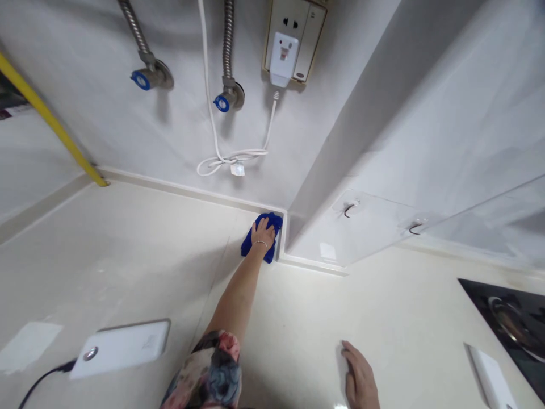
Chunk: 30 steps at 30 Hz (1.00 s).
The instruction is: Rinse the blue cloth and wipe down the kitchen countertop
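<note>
My left hand (263, 234) lies palm down on a dark blue cloth (247, 244), its fingers spread over the top. The cloth is bunched in the counter corner, against the low white ledge where the wall juts out. A thin bracelet circles that wrist, and a floral sleeve (213, 372) covers the upper part of the arm. At the lower right, my right hand (361, 378) rests at the counter surface with its fingers loosely extended and nothing visible in it. The pale countertop (170, 250) runs beneath both hands.
On the wall are two blue-handled valves (147, 76), a plugged-in socket (294, 40) and a looped white cable (232, 156). A yellow pipe (55, 122) stands at left. White power bank (123, 347) lies lower left. Hooks (348, 210) and a black cooktop (506, 318) are at right.
</note>
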Each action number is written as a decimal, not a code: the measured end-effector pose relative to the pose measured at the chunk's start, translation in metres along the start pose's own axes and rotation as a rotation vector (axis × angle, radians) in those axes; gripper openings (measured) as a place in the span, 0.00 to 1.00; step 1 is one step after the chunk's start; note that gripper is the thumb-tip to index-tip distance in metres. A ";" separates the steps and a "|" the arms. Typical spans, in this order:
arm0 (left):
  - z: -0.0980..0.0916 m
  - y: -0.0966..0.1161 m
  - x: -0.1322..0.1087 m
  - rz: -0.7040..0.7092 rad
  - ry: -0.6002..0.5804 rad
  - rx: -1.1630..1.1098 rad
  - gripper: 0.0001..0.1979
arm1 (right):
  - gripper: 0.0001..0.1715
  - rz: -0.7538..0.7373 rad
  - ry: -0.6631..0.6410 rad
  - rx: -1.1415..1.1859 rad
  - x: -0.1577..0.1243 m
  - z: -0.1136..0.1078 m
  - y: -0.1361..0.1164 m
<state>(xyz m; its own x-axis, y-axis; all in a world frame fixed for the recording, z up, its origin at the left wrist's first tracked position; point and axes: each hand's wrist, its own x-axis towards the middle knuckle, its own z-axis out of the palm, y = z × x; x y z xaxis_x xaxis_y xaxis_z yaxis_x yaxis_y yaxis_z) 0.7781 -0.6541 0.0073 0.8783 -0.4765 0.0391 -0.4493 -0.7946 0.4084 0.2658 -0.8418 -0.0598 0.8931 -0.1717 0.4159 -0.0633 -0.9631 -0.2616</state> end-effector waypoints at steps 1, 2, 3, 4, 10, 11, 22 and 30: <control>0.000 -0.001 0.002 0.010 -0.004 0.002 0.24 | 0.26 0.029 0.000 0.010 -0.001 0.000 0.001; 0.000 -0.003 0.004 0.020 -0.009 0.005 0.24 | 0.26 0.054 0.002 0.020 -0.003 0.000 0.001; -0.001 -0.006 0.004 0.030 -0.016 0.008 0.24 | 0.25 0.074 0.007 0.028 -0.004 0.000 0.002; -0.003 -0.009 0.004 0.042 -0.024 0.011 0.25 | 0.24 0.087 0.010 0.035 -0.006 0.000 0.003; -0.022 -0.047 0.001 0.044 0.006 0.027 0.26 | 0.24 0.104 -0.001 0.026 -0.011 0.003 0.007; -0.025 -0.055 0.000 0.031 0.016 0.030 0.26 | 0.24 0.107 -0.006 0.021 -0.012 0.003 0.008; -0.069 -0.141 -0.008 -0.150 0.098 0.099 0.26 | 0.26 0.093 -0.032 0.022 -0.022 0.004 0.022; -0.112 -0.229 -0.021 -0.444 0.138 0.141 0.27 | 0.21 0.236 -0.021 0.097 -0.010 -0.005 0.006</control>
<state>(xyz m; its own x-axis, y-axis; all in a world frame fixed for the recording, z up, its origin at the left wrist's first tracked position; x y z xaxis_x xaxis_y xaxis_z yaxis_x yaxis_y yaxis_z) 0.8806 -0.4196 0.0149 0.9994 -0.0334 0.0134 -0.0359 -0.9576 0.2859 0.2546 -0.8467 -0.0611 0.8676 -0.3841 0.3157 -0.2289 -0.8722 -0.4323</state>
